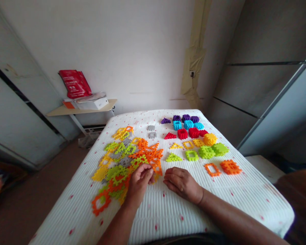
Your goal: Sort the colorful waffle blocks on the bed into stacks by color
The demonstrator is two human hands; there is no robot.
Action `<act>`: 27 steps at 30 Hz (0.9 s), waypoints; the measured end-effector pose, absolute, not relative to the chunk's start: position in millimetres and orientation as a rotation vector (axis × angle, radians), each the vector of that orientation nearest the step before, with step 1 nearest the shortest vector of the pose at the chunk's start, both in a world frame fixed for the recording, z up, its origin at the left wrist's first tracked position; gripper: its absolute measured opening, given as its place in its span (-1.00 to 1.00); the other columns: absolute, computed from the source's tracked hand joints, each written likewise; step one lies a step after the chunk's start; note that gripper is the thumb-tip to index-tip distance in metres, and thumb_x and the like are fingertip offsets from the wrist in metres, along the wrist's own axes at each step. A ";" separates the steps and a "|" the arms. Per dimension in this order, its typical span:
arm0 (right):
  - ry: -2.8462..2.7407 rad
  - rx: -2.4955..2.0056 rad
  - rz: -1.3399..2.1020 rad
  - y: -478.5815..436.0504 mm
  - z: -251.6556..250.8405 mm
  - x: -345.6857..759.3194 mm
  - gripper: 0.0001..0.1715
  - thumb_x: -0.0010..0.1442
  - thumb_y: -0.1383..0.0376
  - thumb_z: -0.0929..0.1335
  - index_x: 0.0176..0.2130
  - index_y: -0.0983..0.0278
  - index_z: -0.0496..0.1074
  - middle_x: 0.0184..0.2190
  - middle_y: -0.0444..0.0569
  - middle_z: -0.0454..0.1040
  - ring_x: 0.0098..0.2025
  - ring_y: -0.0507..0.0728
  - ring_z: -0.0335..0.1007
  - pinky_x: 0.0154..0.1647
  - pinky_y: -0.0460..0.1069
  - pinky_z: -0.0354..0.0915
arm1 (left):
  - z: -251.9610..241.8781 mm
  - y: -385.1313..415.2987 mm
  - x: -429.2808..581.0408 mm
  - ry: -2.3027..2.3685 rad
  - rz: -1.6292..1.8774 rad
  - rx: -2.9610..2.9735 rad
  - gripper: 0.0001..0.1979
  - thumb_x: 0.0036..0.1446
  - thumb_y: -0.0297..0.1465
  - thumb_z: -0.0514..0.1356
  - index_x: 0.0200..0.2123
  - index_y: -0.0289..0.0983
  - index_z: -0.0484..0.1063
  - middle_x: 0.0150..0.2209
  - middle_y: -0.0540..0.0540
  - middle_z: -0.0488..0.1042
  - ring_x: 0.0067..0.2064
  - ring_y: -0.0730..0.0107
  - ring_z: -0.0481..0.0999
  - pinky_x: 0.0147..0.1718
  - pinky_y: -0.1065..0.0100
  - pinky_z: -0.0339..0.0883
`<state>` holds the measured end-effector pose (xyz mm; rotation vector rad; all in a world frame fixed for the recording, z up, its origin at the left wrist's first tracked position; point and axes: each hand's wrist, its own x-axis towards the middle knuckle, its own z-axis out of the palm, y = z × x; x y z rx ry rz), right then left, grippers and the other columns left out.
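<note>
A loose pile of flat plastic grid pieces (124, 160) in orange, yellow, lime and grey lies on the left half of a white quilted mattress (168, 207). My left hand (139, 182) rests on the pile's near right edge, fingers curled on pieces there; what it grips is hidden. My right hand (181, 183) lies flat, palm down, on the mattress just right of the pile, holding nothing. To the right, sorted pieces sit in colour rows: purple (186, 118), blue (188, 125), red (186, 133), yellow (196, 142), green (206, 152), orange (221, 167).
Two grey pieces (151, 131) sit apart near the mattress middle. A small shelf (79, 109) at the back left carries a red bag (75, 83) and a white box. White walls stand behind; grey panels flank both sides. Brown floor lies at left.
</note>
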<state>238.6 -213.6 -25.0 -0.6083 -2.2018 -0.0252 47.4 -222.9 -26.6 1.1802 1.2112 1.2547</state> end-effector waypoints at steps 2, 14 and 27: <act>-2.160 -0.632 -0.044 -212.5 -22.1 242.2 -0.85 0.26 0.39 0.25 -0.18 0.33 0.38 -0.30 0.04 0.49 -0.25 0.05 0.43 -0.25 -0.07 0.41 | -24.6 -223.6 47.0 1.208 1.256 1.177 -0.76 0.03 -0.22 0.17 -0.41 -0.29 0.35 -0.61 0.08 0.30 -0.55 0.54 0.27 -0.54 0.49 0.16; -2.521 -0.612 -0.222 -217.6 -5.7 247.7 -0.77 0.31 0.41 0.19 -0.12 0.38 0.39 -0.20 0.08 0.48 -0.26 0.08 0.36 -0.30 -0.04 0.37 | -35.4 -223.5 44.7 1.199 0.988 1.439 -0.74 0.06 -0.21 0.13 -0.49 -0.29 0.33 -0.66 0.09 0.21 -0.60 0.55 0.18 -0.58 0.47 0.07; -2.536 -0.678 -0.239 -225.9 -5.5 273.6 -0.75 0.32 0.40 0.17 -0.21 0.36 0.40 -0.35 0.05 0.48 -0.35 0.07 0.40 -0.38 -0.04 0.34 | -35.4 -226.3 50.9 1.133 0.932 1.364 -0.68 0.04 -0.17 0.16 -0.30 -0.33 0.43 -0.58 0.03 0.34 -0.61 0.55 0.26 -0.62 0.47 0.11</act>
